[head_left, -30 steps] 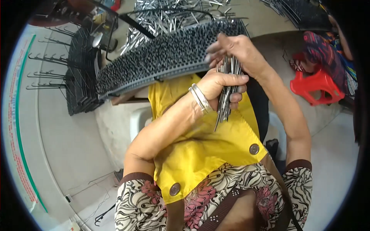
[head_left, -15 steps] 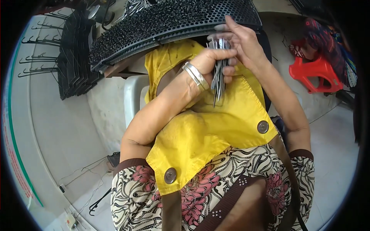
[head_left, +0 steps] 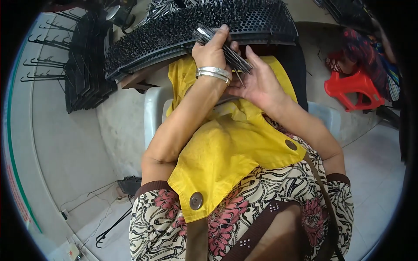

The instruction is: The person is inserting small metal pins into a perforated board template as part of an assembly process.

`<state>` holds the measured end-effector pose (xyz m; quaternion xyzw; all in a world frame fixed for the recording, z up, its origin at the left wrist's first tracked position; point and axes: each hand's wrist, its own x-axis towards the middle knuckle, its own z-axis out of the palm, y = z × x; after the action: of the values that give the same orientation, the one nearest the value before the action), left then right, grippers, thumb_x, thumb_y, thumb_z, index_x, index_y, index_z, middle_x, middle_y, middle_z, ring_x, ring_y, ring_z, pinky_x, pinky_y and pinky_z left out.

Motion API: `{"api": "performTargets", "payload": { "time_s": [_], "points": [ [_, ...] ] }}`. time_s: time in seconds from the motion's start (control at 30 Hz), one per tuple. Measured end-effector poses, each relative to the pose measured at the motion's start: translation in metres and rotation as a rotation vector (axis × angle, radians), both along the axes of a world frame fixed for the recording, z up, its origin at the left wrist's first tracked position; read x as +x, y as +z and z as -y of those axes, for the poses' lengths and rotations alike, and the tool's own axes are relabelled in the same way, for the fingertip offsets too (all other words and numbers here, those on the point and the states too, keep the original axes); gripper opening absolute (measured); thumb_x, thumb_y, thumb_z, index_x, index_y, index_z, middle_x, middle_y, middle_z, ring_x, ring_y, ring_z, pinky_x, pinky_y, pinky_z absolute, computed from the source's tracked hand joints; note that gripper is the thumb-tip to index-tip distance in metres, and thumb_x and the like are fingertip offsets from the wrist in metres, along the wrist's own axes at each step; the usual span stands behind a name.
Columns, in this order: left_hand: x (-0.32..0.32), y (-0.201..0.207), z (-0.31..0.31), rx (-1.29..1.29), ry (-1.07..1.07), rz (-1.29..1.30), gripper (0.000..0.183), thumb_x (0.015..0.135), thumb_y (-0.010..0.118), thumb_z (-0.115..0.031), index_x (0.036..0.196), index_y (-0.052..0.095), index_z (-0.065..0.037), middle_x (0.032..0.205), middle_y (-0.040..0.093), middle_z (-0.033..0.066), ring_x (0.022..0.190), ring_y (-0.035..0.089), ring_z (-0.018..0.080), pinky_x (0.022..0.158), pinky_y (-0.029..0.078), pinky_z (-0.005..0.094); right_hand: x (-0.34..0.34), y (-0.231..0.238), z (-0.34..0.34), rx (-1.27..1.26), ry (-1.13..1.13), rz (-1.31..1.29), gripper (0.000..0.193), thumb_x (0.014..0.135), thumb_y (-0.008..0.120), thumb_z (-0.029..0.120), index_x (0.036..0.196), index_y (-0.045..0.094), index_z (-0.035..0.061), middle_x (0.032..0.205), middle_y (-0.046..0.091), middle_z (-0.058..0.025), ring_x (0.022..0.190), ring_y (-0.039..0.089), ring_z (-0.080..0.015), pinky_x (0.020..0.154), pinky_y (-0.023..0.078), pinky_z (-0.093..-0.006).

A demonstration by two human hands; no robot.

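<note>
My left hand [head_left: 212, 51], with a silver bangle on its wrist, is closed around a bundle of slim metal rods [head_left: 237, 57]. Their bright, blunt ends stick out past the thumb at the upper left, and the thin ends slant down toward my right palm. My right hand [head_left: 263, 82] is held palm up beneath those thin ends, fingers stretched and partly hidden behind the bundle. One rod hangs lower than the others, near the right fingers. Just beyond my hands stands a curved black perforated rack [head_left: 261, 34], with many dark rods [head_left: 161, 48] upright in its holes.
More loose metal rods [head_left: 163, 11] lie behind the rack. Black hooked racks [head_left: 85, 65] hang on the left. A yellow apron [head_left: 226, 139] covers my lap. At the right, a person sits by a red plastic stool [head_left: 355, 91]. Black hooked wires [head_left: 111, 228] lie on the floor.
The bundle has gone from upright to slanted and moved up and left with my left hand. My right hand has come down from beside its top to under its lower ends, palm turned up.
</note>
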<state>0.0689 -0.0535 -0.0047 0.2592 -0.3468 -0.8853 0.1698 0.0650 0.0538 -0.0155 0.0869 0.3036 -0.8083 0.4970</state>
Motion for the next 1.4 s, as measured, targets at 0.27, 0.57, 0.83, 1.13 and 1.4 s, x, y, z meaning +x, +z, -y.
{"api": "performTargets", "payload": {
  "time_s": [0.27, 0.57, 0.83, 1.13, 1.4],
  "points": [
    [0.006, -0.014, -0.015, -0.309, 0.067, -0.113, 0.024, 0.07, 0.067, 0.001, 0.086, 0.05, -0.003, 0.071, 0.057, 0.0063, 0.054, 0.054, 0.0154, 0.049, 0.046, 0.026, -0.007, -0.006, 0.01, 0.067, -0.257, 0.302, 0.03, 0.089, 0.043, 0.036, 0.108, 0.052, 0.014, 0.11, 0.055, -0.0054, 0.104, 0.05, -0.0222, 0.089, 0.038, -0.0443],
    [-0.002, -0.005, -0.036, -0.398, -0.04, -0.082, 0.02, 0.071, 0.067, -0.001, 0.087, 0.056, -0.003, 0.077, 0.06, 0.0011, 0.065, 0.055, 0.0087, 0.063, 0.045, 0.0208, -0.02, -0.008, 0.008, -0.077, -0.413, 0.158, 0.025, 0.09, 0.04, 0.024, 0.101, 0.055, 0.0078, 0.1, 0.059, -0.007, 0.092, 0.055, -0.0185, 0.086, 0.042, -0.0326],
    [-0.013, -0.026, -0.043, -0.535, -0.124, -0.034, 0.009, 0.079, 0.06, -0.007, 0.087, 0.058, -0.001, 0.076, 0.06, 0.0008, 0.066, 0.054, 0.0059, 0.06, 0.043, 0.0189, -0.029, -0.037, 0.004, -0.034, -0.459, 0.195, 0.033, 0.092, 0.031, 0.024, 0.108, 0.051, 0.0029, 0.107, 0.056, -0.0098, 0.098, 0.053, -0.0198, 0.089, 0.041, -0.033],
    [-0.024, -0.039, -0.022, -0.283, -0.215, 0.059, 0.002, 0.079, 0.055, -0.001, 0.081, 0.055, -0.001, 0.065, 0.056, 0.0012, 0.052, 0.05, 0.0063, 0.048, 0.041, 0.0189, -0.034, -0.051, 0.001, 0.084, -0.331, 0.221, 0.029, 0.091, 0.033, 0.022, 0.099, 0.053, 0.0039, 0.098, 0.057, -0.0083, 0.092, 0.054, -0.0197, 0.083, 0.042, -0.034],
    [-0.021, -0.024, 0.002, -0.195, -0.524, 0.021, 0.003, 0.077, 0.055, -0.001, 0.079, 0.056, 0.001, 0.063, 0.055, 0.0026, 0.049, 0.05, 0.0083, 0.044, 0.04, 0.0212, -0.059, -0.013, -0.015, 0.542, -0.303, -0.803, 0.013, 0.084, 0.051, 0.004, 0.092, 0.057, -0.0051, 0.071, 0.059, -0.0043, 0.063, 0.054, -0.0078, 0.059, 0.044, -0.0189]
  ]
}}
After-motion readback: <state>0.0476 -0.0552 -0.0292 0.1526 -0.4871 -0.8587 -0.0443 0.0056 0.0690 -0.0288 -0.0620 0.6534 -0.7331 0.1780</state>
